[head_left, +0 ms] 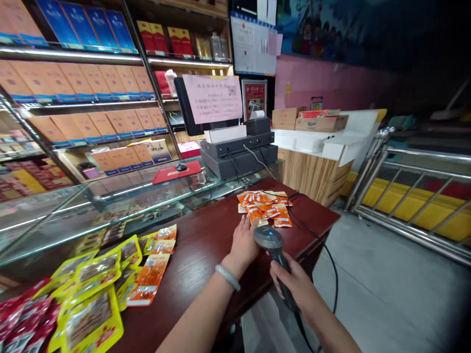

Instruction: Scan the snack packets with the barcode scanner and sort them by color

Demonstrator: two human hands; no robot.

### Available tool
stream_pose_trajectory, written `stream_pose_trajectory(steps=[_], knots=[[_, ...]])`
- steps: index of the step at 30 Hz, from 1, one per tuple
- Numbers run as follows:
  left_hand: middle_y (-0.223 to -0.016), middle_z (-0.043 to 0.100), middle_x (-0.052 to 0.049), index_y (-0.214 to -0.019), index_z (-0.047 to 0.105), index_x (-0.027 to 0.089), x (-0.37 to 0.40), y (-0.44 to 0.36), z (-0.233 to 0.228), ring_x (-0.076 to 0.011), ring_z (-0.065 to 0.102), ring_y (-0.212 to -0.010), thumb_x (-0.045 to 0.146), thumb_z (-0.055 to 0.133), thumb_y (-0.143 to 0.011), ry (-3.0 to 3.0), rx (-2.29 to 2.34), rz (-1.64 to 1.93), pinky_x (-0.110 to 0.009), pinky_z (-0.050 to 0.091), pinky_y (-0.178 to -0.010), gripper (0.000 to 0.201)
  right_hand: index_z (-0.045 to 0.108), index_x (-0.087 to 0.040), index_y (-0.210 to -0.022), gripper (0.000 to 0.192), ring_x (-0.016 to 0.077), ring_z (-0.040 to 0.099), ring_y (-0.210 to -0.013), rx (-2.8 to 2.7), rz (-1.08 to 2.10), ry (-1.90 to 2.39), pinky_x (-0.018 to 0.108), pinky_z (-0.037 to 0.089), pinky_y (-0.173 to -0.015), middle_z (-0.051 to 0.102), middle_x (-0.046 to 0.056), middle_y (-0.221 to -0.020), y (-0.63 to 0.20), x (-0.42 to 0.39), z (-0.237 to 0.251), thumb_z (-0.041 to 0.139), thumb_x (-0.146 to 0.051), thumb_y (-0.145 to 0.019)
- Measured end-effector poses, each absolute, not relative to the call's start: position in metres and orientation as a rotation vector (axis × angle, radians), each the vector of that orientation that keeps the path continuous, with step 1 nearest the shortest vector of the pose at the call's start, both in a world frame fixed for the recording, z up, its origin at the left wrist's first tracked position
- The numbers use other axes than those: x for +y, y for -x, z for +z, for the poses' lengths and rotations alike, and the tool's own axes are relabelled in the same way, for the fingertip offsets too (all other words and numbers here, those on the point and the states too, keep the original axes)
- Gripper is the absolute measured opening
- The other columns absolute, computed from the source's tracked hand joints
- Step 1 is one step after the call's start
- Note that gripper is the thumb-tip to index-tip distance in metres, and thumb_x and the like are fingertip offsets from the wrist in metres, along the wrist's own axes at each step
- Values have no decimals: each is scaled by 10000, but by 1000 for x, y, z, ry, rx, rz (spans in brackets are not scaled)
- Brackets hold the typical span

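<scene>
My right hand (292,280) is wrapped around the handle of a dark grey barcode scanner (269,238), which shows a small blue light on its head. Just left of the scanner, my left hand (244,240) reaches forward over the dark red table with its fingers stretched out. Its fingertips come up to the near edge of a pile of orange snack packets (267,206); whether they touch is hard to see. At the table's left lie several yellow snack packets (91,309), a few orange packets (150,278) and red packets (27,316).
The scanner's black cable (335,274) loops past the table's right edge. Behind the table (195,274) run a glass display counter (106,206), a monitor with a pink notice (212,98) and a cash drawer (239,162). A metal railing (423,191) stands at the right.
</scene>
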State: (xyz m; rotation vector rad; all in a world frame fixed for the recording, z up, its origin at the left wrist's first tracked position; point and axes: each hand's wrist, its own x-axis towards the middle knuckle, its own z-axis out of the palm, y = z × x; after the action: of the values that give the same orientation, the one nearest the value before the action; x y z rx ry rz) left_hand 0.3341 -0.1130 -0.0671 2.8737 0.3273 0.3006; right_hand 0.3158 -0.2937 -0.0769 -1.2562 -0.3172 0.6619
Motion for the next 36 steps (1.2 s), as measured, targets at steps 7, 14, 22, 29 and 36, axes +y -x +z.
stream_pose_trajectory(steps=[7, 14, 22, 29, 36], knots=[[-1608, 292, -189, -1566, 305, 170, -129, -380, -70, -316, 251, -1507, 313, 394, -959, -2907, 332, 47, -540, 229, -1202, 630, 549, -197, -1102, 566, 85, 383, -448, -239, 592, 1286, 209, 309, -425, 458, -83, -594, -338, -310, -84, 718, -628, -776], [-1587, 327, -210, -1523, 389, 132, -117, -343, -60, -311, 289, -1494, 435, 498, -937, -2942, 202, -57, -517, 263, -1201, 668, 549, -211, -1079, 546, 82, 363, -420, -251, 631, 1295, 203, 304, -402, 453, -92, -572, -337, -306, -90, 708, -637, -776], [-1080, 754, -55, -1038, 740, 270, -78, -281, -45, -211, 681, -1038, 384, 536, -951, -2812, 554, 111, -383, 428, -1057, 250, 523, -219, -989, 406, 78, 387, -448, -327, 669, 1289, 200, 315, -425, 459, -85, -607, -325, -311, -90, 671, -572, -854], [-1404, 560, -175, -1495, 424, 175, -65, -311, -65, -283, 522, -1274, 368, 580, -914, -2915, 785, 365, -383, 415, -1044, 631, 535, -218, -996, 418, 76, 392, -447, -324, 675, 1293, 198, 324, -423, 490, -76, -622, -316, -308, -87, 688, -573, -837], [-1415, 560, -150, -1452, 460, 257, -60, -349, -45, -337, 485, -1316, 452, 738, -768, -2998, 440, -120, -483, 379, -1065, 764, 553, -218, -964, 442, 90, 401, -454, -294, 683, 1285, 210, 318, -428, 488, -71, -598, -303, -310, -84, 725, -588, -795]])
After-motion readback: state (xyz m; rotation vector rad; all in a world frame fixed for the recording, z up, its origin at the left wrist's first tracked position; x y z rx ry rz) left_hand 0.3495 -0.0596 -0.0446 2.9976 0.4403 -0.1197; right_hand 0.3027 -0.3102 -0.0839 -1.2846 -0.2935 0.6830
